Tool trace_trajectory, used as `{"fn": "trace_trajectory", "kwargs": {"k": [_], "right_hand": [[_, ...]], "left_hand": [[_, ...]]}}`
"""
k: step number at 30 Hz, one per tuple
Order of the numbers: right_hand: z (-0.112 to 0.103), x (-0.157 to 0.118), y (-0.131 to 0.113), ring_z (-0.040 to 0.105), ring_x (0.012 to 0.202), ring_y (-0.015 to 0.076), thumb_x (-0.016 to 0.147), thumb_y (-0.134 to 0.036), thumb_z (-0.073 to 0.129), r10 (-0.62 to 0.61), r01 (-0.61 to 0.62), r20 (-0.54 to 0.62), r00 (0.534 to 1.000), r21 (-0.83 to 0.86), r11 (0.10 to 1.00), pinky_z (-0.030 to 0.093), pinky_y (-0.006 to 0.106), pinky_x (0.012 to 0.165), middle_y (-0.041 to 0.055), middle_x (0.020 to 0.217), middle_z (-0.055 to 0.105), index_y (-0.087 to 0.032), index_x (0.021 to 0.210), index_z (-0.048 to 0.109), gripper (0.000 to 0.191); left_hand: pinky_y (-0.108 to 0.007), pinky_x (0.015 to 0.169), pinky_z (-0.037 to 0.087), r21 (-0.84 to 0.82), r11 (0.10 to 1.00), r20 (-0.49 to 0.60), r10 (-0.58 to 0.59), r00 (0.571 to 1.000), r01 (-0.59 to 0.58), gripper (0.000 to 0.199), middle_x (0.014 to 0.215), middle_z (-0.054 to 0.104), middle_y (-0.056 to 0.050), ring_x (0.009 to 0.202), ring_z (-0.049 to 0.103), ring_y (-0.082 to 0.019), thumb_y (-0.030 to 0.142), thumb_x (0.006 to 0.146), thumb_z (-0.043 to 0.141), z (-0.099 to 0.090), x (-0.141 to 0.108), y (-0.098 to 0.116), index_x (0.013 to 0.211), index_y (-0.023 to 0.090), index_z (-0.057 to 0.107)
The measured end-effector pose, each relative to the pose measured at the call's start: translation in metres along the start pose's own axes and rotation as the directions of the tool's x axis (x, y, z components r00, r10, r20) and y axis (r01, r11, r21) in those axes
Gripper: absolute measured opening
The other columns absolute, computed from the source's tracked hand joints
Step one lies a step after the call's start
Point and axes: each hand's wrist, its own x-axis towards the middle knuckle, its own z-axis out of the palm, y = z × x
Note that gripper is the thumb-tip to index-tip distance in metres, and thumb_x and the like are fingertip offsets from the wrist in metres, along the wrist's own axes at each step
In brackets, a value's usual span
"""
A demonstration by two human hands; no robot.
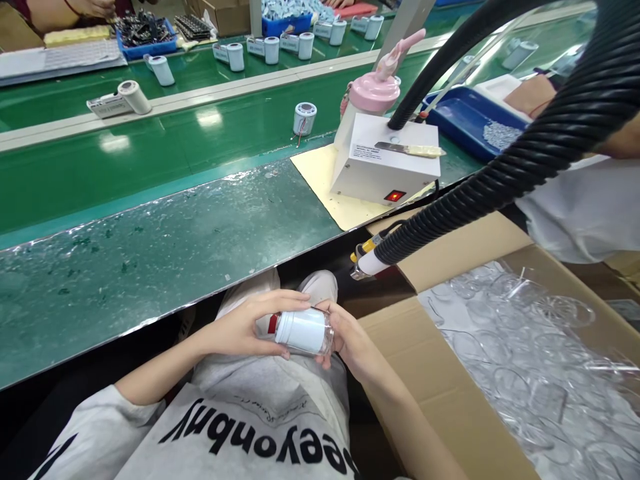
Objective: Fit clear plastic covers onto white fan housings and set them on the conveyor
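Above my lap, both hands are closed around a pale blue cylinder (301, 331). Clear plastic (327, 332) shows around its right end, and a small red part (273, 324) sticks out at the left end. My left hand (245, 325) wraps the left end, thumb below and fingers over the top. At the other end my right hand (350, 337) grips the clear plastic, with some fingertips underneath. The cylinder lies on its side, slightly tilted. The palm sides of both hands are hidden.
A black corrugated hose with a metal-tipped nozzle (367, 265) hangs right of my hands. Beside it stands an open carton (425, 373) of clear plastic parts. The bench edge (165, 310) runs ahead, with a white box (387, 163) and pink-lidded bottle (373, 93). Other people sit nearby.
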Motion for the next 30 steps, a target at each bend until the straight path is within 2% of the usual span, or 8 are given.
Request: {"fn": "trace_trajectory", "kwargs": {"k": [16, 18, 20, 22, 24, 27, 28, 30], "right_hand": [[0.005, 0.004, 0.004, 0.047, 0.031, 0.0096, 0.078, -0.089, 0.045, 0.298, -0.313, 0.168, 0.94, 0.073, 0.947, 0.027, 0.016, 0.027, 0.0033, 0.052, 0.062, -0.013, 0.098, 0.063, 0.082], [0.004, 0.003, 0.009, 0.05, 0.034, 0.0117, 0.081, -0.091, 0.036, 0.22, -0.221, 0.104, 0.97, -0.001, 0.975, 0.032, 0.018, 0.028, 0.0027, 0.051, 0.06, -0.013, 0.098, 0.064, 0.084], [0.002, 0.0, 0.014, 0.062, 0.05, 0.0165, 0.084, -0.089, 0.035, -0.04, 0.034, -0.037, 0.999, -0.156, 0.987, 0.049, 0.023, 0.04, 0.0063, 0.067, 0.067, -0.016, 0.104, 0.062, 0.081], [-0.003, -0.004, 0.017, 0.072, 0.086, 0.0242, 0.085, -0.086, 0.044, -0.384, 0.331, -0.084, 0.919, -0.36, 0.872, 0.063, 0.033, 0.067, 0.0145, 0.109, 0.071, -0.02, 0.123, 0.057, 0.077], [-0.009, -0.008, 0.016, 0.062, 0.122, 0.0312, 0.084, -0.077, 0.058, -0.597, 0.532, 0.053, 0.801, -0.522, 0.667, 0.059, 0.045, 0.096, 0.0166, 0.147, 0.051, -0.026, 0.139, 0.048, 0.075], [-0.015, -0.011, 0.01, 0.052, 0.137, 0.0314, 0.094, -0.043, 0.067, -0.647, 0.666, 0.316, 0.694, -0.623, 0.41, 0.048, 0.052, 0.111, 0.0119, 0.153, 0.048, -0.032, 0.137, 0.054, 0.047], [-0.016, -0.012, 0.008, 0.053, 0.136, 0.0303, 0.095, -0.034, 0.067, -0.638, 0.678, 0.352, 0.684, -0.629, 0.38, 0.047, 0.052, 0.111, 0.011, 0.15, 0.053, -0.032, 0.134, 0.058, 0.04], [-0.016, -0.012, 0.006, 0.057, 0.133, 0.0291, 0.094, -0.031, 0.069, -0.617, 0.656, 0.318, 0.72, -0.601, 0.457, 0.051, 0.048, 0.108, 0.0103, 0.145, 0.058, -0.033, 0.134, 0.061, 0.04]], "left_hand": [[-0.045, 0.11, 0.045, -0.009, 1.0, -0.024, -0.021, 0.999, 0.021, 0.062, 0.144, 0.056, -0.012, 0.131, 0.055, -0.029, 0.03, 0.085, 0.077, 0.003, -0.002, 0.002, 0.143, 0.032, 0.054], [-0.046, 0.109, 0.045, -0.006, 0.996, -0.032, -0.086, 0.996, 0.085, 0.061, 0.14, 0.059, -0.013, 0.13, 0.056, -0.03, 0.034, 0.084, 0.077, 0.004, -0.001, 0.007, 0.141, 0.028, 0.055], [-0.045, 0.107, 0.047, -0.028, 0.985, -0.046, -0.174, 0.984, 0.173, 0.063, 0.136, 0.061, -0.013, 0.126, 0.057, -0.031, 0.037, 0.083, 0.077, 0.004, -0.001, 0.012, 0.14, 0.025, 0.055], [-0.043, 0.102, 0.05, -0.088, 0.964, -0.052, -0.257, 0.965, 0.252, 0.064, 0.134, 0.062, -0.012, 0.121, 0.059, -0.029, 0.039, 0.083, 0.076, 0.005, -0.001, 0.016, 0.141, 0.025, 0.053], [-0.04, 0.097, 0.053, -0.175, 0.938, -0.046, -0.311, 0.949, 0.298, 0.064, 0.134, 0.061, -0.012, 0.117, 0.061, -0.028, 0.042, 0.084, 0.075, 0.006, -0.001, 0.017, 0.141, 0.025, 0.052], [-0.037, 0.09, 0.055, -0.253, 0.904, -0.028, -0.364, 0.931, 0.345, 0.066, 0.132, 0.062, -0.013, 0.111, 0.064, -0.027, 0.047, 0.084, 0.074, 0.007, -0.001, 0.017, 0.141, 0.023, 0.053], [-0.037, 0.089, 0.056, -0.258, 0.898, -0.026, -0.375, 0.926, 0.357, 0.067, 0.132, 0.062, -0.013, 0.11, 0.064, -0.027, 0.049, 0.084, 0.074, 0.006, -0.001, 0.016, 0.142, 0.023, 0.053], [-0.039, 0.091, 0.055, -0.242, 0.901, -0.014, -0.374, 0.927, 0.36, 0.071, 0.135, 0.062, -0.013, 0.113, 0.063, -0.029, 0.05, 0.082, 0.076, 0.005, -0.001, 0.015, 0.144, 0.025, 0.052]]}}
